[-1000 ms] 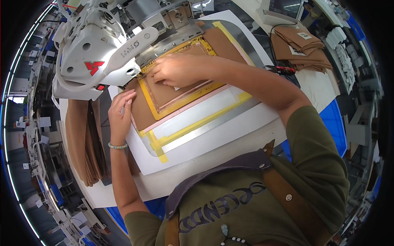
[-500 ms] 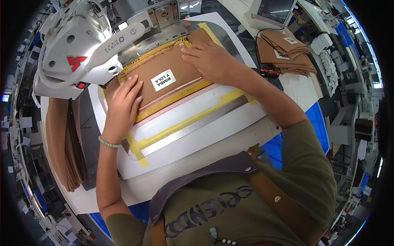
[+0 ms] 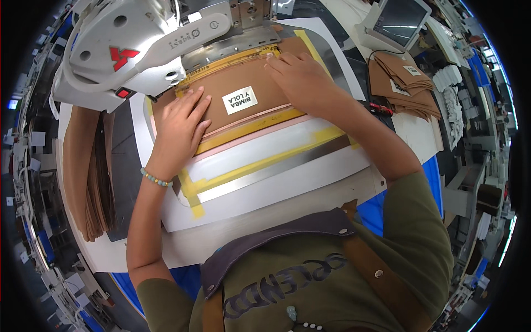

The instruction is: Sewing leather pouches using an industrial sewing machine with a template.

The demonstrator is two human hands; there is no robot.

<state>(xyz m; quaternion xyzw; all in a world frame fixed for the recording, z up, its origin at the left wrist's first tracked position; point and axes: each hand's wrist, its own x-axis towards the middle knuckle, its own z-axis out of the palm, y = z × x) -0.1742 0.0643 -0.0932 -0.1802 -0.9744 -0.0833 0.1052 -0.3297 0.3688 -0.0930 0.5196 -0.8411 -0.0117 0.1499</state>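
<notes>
A flat brown panel with a white printed label lies in a yellow-edged frame under the sewing machine. My left hand rests on the panel's left end, fingers stretched out and slightly apart. On its far right part lies my right hand, fingers extended and the tips near the far edge. Neither hand grips anything. What lies beneath the panel is hidden.
Brown labelled pieces are stacked at the right, near a screen. Long brown panels stand at the left edge of the table. A red-and-black tool lies right of my right forearm. A white sheet spreads under the frame.
The whole view has shifted, so the machine and table appear farther right. Both hands stay on the panel in nearly the same places.
</notes>
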